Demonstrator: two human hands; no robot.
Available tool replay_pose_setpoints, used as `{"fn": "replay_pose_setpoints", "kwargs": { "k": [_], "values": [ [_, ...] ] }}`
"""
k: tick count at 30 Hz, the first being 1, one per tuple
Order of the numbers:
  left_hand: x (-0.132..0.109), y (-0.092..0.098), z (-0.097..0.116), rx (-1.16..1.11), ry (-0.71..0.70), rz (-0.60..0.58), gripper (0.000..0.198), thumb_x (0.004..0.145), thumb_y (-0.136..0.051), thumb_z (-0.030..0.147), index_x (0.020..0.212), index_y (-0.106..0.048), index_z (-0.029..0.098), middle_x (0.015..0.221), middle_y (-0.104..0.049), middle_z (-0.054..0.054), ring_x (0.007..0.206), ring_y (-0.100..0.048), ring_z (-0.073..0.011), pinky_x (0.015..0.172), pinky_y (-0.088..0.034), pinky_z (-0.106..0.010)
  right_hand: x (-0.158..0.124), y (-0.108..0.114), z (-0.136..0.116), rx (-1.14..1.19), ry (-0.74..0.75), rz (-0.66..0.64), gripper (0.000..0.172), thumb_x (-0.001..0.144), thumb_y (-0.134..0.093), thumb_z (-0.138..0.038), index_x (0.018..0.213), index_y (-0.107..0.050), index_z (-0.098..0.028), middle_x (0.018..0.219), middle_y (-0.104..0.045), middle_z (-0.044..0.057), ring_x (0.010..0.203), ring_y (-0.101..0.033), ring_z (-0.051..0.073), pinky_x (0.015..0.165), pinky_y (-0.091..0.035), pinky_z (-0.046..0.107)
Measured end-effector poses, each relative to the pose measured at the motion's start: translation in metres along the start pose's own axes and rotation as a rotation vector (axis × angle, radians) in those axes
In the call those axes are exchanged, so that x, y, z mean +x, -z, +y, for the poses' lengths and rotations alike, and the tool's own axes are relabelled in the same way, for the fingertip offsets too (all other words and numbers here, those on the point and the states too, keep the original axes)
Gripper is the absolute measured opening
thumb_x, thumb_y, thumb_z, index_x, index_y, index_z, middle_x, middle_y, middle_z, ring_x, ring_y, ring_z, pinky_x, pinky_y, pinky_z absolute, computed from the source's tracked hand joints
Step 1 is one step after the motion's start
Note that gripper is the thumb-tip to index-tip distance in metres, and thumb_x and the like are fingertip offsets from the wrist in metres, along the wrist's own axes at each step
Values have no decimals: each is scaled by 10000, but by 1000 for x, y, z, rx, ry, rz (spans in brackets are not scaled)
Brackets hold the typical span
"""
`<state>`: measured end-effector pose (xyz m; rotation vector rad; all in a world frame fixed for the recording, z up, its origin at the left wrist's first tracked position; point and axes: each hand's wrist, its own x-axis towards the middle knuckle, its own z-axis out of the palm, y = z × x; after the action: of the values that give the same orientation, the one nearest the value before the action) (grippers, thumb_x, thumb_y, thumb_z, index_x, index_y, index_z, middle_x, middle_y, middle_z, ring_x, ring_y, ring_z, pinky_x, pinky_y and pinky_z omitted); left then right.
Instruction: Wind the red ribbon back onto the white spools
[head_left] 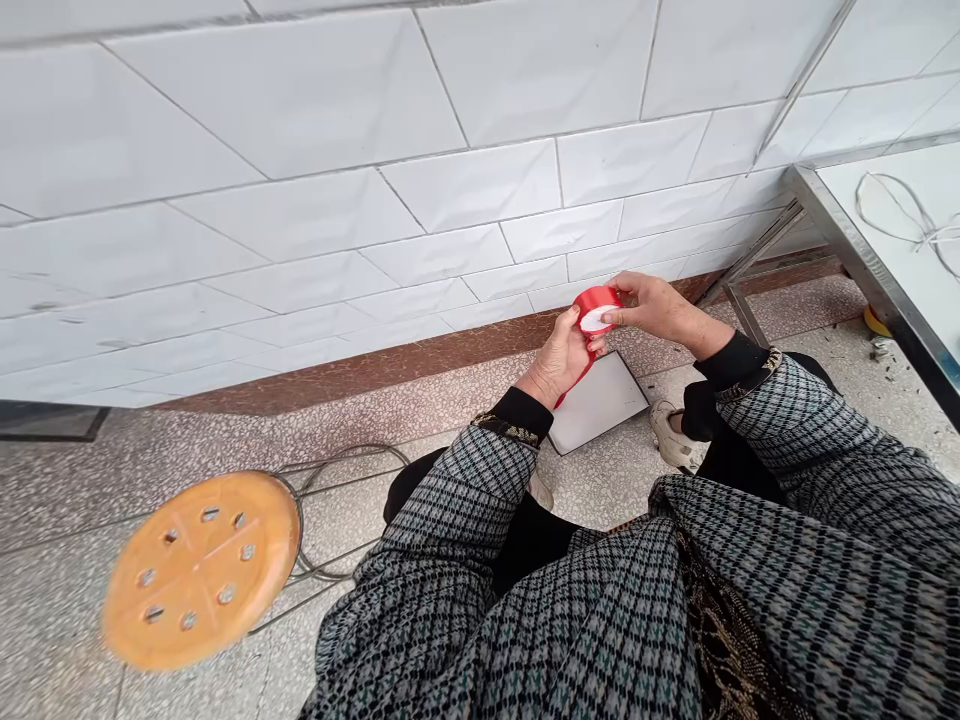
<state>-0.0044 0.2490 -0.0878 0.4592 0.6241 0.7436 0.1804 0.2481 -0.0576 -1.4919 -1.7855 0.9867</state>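
Note:
A red roll (597, 298) with a white end facing me is held between both hands, a little right of the view's middle. My left hand (559, 358) grips its left side, thumb on the rim, and a red strip hangs down below the palm. On the other side, my right hand (651, 310) pinches the roll with its thumb over the white end and fingers behind. Beneath the hands, a flat white rectangular panel (600, 405) with a dark edge lies on the floor between my feet.
An orange round stool (202, 570) with metal legs stands at the lower left. A metal-framed table (862, 250) with a loose thin cable (892, 235) is at the right. White wall tiles (300, 230) rise ahead. A dark-edged object (52, 421) sits at the left edge.

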Motion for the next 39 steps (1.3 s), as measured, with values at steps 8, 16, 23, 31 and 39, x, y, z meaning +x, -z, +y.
{"fn": "replay_pose_setpoints", "kwargs": {
  "k": [8, 16, 23, 31, 39],
  "values": [
    [-6, -5, 1, -54, -71, -35, 431, 941, -664, 618, 935, -646, 187, 775, -607, -13, 595, -426, -99, 641, -437, -280, -7, -8, -10, 463, -86, -89, 407, 754, -867, -410, 1058, -709, -190, 1018, -755, 46, 915, -672, 198, 876, -572, 392],
    [-6, -2, 2, -60, -58, -53, 416, 955, -666, 602, 950, -670, 186, 765, -569, -12, 600, -438, -109, 649, -454, -290, -4, -9, -4, 201, 22, 65, 334, 813, -832, -464, 983, -749, -190, 966, -707, 47, 925, -611, 202, 834, -514, 370],
    [-1, 6, 1, -23, 33, -29, 271, 946, -693, 368, 783, -599, 173, 650, -445, 20, 560, -402, -97, 595, -393, -250, -4, 1, 0, 98, 33, 75, 316, 847, -794, -462, 992, -728, -189, 944, -684, 53, 920, -574, 207, 798, -494, 350],
    [0, 12, -8, 145, 186, -102, 240, 653, -767, 92, 806, -597, 161, 665, -563, 18, 566, -493, -106, 546, -369, -251, -8, -9, -8, 219, 37, -23, 298, 817, -783, -417, 950, -682, -171, 901, -648, 28, 836, -544, 164, 780, -472, 330],
    [1, 17, -9, 232, 184, -168, 341, 590, -840, 140, 757, -547, 190, 643, -583, 31, 579, -546, -116, 543, -407, -264, -11, -12, -9, 166, 104, -115, 289, 822, -820, -397, 943, -689, -169, 952, -669, 39, 899, -573, 180, 817, -468, 338]
  ]
}}
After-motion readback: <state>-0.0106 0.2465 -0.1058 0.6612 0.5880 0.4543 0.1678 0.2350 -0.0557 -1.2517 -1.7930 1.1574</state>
